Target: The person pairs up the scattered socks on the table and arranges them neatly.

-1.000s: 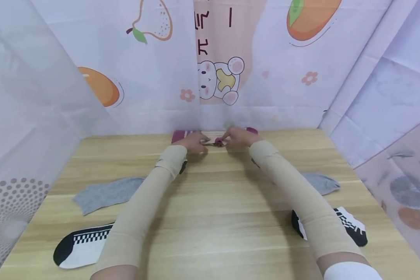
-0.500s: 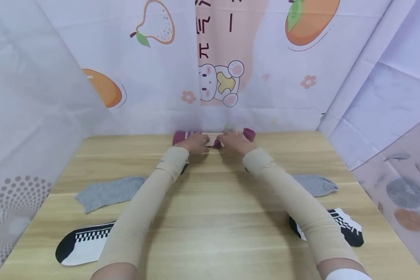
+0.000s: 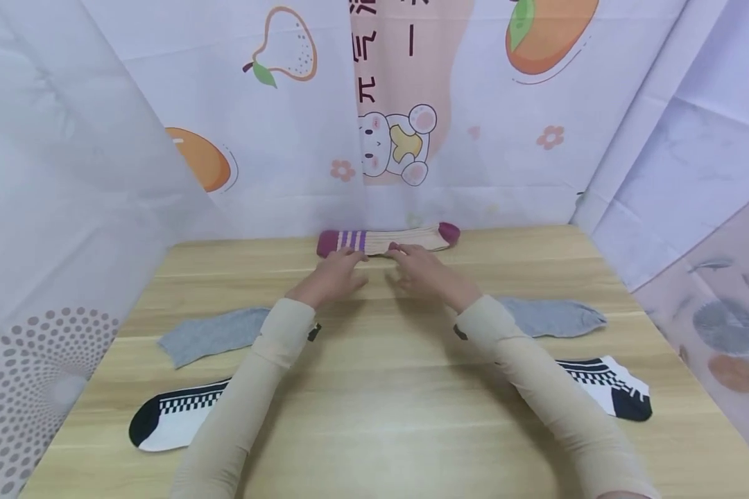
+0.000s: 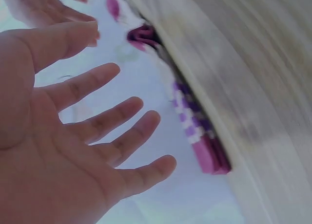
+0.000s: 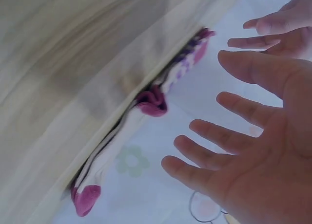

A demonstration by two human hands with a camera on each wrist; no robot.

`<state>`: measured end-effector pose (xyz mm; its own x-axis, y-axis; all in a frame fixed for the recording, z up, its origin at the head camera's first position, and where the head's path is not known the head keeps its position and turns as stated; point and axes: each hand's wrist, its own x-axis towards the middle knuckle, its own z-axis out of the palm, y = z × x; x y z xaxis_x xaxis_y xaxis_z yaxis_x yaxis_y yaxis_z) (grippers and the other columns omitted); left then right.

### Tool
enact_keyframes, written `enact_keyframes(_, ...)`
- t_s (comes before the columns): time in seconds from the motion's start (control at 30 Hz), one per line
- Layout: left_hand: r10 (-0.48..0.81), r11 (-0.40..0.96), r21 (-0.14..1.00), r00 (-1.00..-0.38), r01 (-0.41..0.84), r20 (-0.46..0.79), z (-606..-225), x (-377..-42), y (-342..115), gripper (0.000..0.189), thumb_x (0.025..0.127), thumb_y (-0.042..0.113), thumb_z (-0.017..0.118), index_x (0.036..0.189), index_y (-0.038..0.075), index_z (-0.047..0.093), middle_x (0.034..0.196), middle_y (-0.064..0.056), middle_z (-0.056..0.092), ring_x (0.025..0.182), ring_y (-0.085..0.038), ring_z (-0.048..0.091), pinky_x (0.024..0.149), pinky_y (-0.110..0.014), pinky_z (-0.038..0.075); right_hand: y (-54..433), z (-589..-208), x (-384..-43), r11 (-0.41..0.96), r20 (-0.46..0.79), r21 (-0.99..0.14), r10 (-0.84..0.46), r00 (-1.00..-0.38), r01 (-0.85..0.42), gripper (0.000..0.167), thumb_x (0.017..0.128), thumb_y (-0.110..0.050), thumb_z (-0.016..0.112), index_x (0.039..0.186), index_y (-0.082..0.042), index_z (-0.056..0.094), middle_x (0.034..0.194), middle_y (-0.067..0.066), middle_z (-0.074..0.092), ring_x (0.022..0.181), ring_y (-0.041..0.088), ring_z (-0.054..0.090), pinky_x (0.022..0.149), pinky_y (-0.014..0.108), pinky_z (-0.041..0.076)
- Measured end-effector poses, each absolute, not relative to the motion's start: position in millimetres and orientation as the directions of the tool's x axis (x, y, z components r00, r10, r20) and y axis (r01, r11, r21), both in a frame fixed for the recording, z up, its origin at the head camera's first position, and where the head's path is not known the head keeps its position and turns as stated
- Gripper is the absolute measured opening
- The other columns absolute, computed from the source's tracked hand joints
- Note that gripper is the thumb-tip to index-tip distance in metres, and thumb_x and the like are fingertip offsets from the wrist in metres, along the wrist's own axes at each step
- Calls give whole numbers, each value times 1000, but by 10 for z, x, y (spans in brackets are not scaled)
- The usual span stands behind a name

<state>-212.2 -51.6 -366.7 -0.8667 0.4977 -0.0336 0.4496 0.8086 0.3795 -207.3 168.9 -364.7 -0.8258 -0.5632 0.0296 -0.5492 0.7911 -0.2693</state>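
A cream sock with maroon toe, heel and striped cuff [image 3: 383,240] lies flat along the table's far edge against the printed curtain; it also shows as the sock [image 4: 195,131] in the left wrist view and the sock [image 5: 146,109] in the right wrist view. My left hand [image 3: 336,272] and right hand [image 3: 419,267] hover just in front of it, fingers spread and holding nothing. The left hand [image 4: 73,126] and the right hand [image 5: 243,141] both show bare palms, with the fingers straight and apart.
On the wooden table [image 3: 374,388] a grey sock [image 3: 209,335] and a black-and-white sock [image 3: 175,416] lie at the left. Another grey sock [image 3: 552,315] and black-and-white sock [image 3: 608,395] lie at the right. Curtains wall in the back and both sides.
Both hands let go of the maroon-and-cream sock and drew back toward me, opening. The sock now lies stretched out flat at the far edge.
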Motion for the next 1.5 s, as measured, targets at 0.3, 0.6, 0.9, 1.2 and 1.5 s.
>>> enact_keyframes(0.3,536,797,261,-837,544,107,-3679,-1598,-629,44,97,26,64,135,5,56,138,-20,52,126,-41,50,101,-60,43,1494,-3490,-1789,733,81,-361,-592,-802,-577,58,96,-14,64,148,-1,41,149,26,41,138,42,38,115,52,30)
enact_keyframes(0.6,536,788,239,-824,567,185,-3633,-1254,-937,44,96,20,67,135,3,55,139,-23,53,129,-41,47,104,-61,38,1098,-3458,-1615,672,116,-360,-656,-746,-647,55,96,-18,66,145,-2,45,145,21,48,136,35,44,112,45,37)
enact_keyframes(0.9,427,836,256,-868,486,255,-3299,-1192,-1639,45,95,16,67,134,-2,54,131,-27,55,121,-46,51,99,-61,42,732,-3350,-1567,634,155,-372,-678,-719,-678,53,98,-20,64,145,-5,45,145,17,49,136,30,44,112,41,38)
enact_keyframes(1.2,308,864,339,-923,373,231,-3142,-1110,-2176,40,98,16,63,131,-3,55,133,-26,52,125,-45,47,102,-60,39,424,-3322,-1558,591,181,-387,-704,-687,-708,50,100,-22,62,143,-4,47,142,14,53,134,27,47,111,37,39)
enact_keyframes(1.5,159,897,396,-979,196,125,-2886,-1062,-2947,47,105,28,50,133,-9,52,134,-34,52,124,-51,46,103,-64,35,54,-3385,-1572,584,172,-418,-701,-692,-696,47,101,-26,59,143,-7,47,139,12,56,129,24,52,107,35,42)
